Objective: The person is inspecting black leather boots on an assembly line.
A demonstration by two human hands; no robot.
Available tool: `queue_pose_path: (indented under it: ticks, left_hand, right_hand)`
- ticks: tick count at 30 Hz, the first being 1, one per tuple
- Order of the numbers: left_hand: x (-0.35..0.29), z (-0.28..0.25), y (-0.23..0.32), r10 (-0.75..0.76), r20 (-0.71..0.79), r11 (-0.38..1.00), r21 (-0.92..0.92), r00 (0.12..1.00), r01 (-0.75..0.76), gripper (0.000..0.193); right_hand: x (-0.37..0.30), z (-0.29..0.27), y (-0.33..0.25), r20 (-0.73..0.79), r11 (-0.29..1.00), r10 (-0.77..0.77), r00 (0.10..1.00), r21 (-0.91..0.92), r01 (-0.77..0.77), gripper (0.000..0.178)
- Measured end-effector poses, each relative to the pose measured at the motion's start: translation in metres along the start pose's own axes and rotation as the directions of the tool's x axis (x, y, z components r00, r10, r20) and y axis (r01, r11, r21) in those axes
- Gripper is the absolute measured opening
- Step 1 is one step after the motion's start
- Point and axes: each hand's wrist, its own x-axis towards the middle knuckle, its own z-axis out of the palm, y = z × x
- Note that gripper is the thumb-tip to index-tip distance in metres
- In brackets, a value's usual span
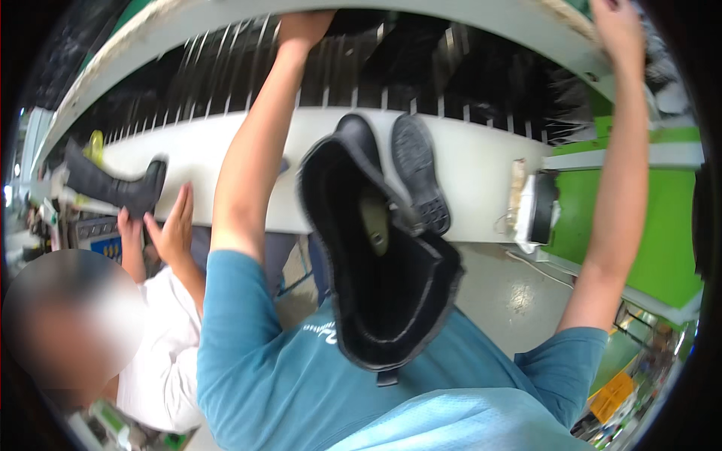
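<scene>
Both my arms stretch up and away from me. My left hand (pixel 304 28) reaches to the pale overhead rail (pixel 451 16) at the top; its fingers are hidden there. At the top right, my right hand (pixel 621 36) is beside the right end of that rail, its fingers mostly cut off by the picture's edge. Between my arms a tall black boot (pixel 331 225) stands with its wide opening toward me and its toe on the far side. Right of it, a dark treaded boot sole (pixel 420 169) faces up over the white table; the boot's upper is hidden.
On the left, a co-worker in a white top (pixel 162 353) has both hands at another black boot (pixel 120 184). Dark hanging strips (pixel 481 68) line the table's far side, under the rail. A green machine surface (pixel 624 225) and a black-and-white box-like object (pixel 538 209) are on the right.
</scene>
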Motion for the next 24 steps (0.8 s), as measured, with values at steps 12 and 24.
queue_pose_path:
  ticks: [12, 24]
  left_hand:
    - [-0.099, -0.076, -0.021, -0.536, 0.556, 0.811, 0.13, 0.636, 0.57, 0.044]
    - [-0.003, -0.249, 0.149, -0.125, 0.359, 0.117, -0.921, 0.925, 0.373, 0.065]
  right_hand:
    - [-0.008, 0.01, -0.039, -0.063, 0.997, 0.052, 0.997, -0.047, -0.055, 0.033]
    - [-0.002, 0.02, -0.022, -0.098, 0.988, 0.099, 0.99, -0.106, -0.11, 0.032]
